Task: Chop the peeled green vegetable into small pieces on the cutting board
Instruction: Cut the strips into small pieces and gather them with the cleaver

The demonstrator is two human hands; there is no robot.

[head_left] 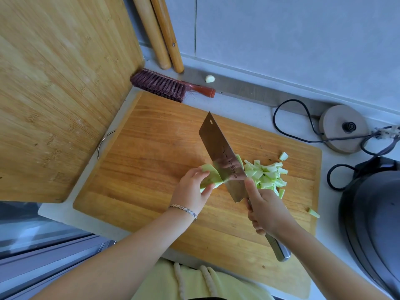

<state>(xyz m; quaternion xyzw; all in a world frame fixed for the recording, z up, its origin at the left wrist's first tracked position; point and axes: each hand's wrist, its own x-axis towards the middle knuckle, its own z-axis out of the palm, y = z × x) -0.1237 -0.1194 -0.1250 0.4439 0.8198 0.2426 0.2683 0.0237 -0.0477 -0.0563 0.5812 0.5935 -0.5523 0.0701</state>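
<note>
While the right hand point(266, 211) grips the handle of a cleaver point(223, 159), one finger lies stretched along the flat of the blade near its heel. The left hand point(192, 187), with a bracelet point(184, 210) at the wrist, holds the uncut length of pale green vegetable point(208, 176) on the cutting board point(151, 148), its fingers curled over the top and its thumb against the near side. The blade stands just beside those fingers, meeting the vegetable at its right end — whether the edge has reached the wood I cannot tell.

On the far side of the blade, a heap of chopped pieces point(268, 174) lies on the board, touching the cleaver. One piece point(283, 156) sits a little apart behind the heap, and another point(313, 213) lies near the board's right edge.

Behind the board are a brush point(168, 85) with dark red bristles and a garlic clove point(210, 79). A second wooden board point(54, 94) leans at the left, two rolling pins point(155, 33) stand against the wall, and a kettle base point(343, 128) with its cord sits at the right — next to a dark appliance point(374, 224).
</note>
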